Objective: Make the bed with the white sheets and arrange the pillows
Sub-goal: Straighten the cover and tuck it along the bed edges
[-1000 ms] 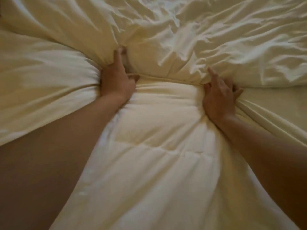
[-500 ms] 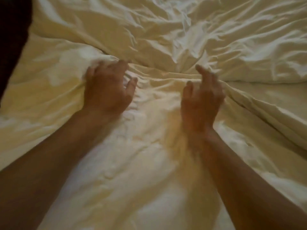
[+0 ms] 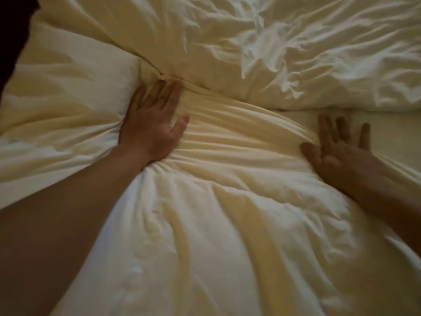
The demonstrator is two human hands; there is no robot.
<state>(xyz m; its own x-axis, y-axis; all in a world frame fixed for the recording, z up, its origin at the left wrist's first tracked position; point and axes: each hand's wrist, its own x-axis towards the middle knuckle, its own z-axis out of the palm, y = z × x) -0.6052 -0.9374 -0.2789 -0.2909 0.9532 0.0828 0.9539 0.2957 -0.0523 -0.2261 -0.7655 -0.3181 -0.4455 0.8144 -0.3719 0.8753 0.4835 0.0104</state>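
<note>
Head camera: my left hand (image 3: 151, 124) presses flat, fingers straight, into the white duvet (image 3: 216, 224). My right hand (image 3: 339, 153) rests flat at its bunched edge, fingers spread.

Left hand (image 3: 155, 124) flat on quilt (image 3: 216, 224) at 10 o'clock from centre; right hand (image 3: 337, 151) at 3 o'clock on the quilt's edge, well apart. Sheet heap (image 3: 319, 53) behind both at 1 o'clock. Puffed fold (image 3: 68, 99) at 9 o'clock, touching left hand.

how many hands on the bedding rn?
2. The left hand presses flat on the white bedding left of centre. The right hand lies flat at the right, fingers spread. None look hidden.
</note>
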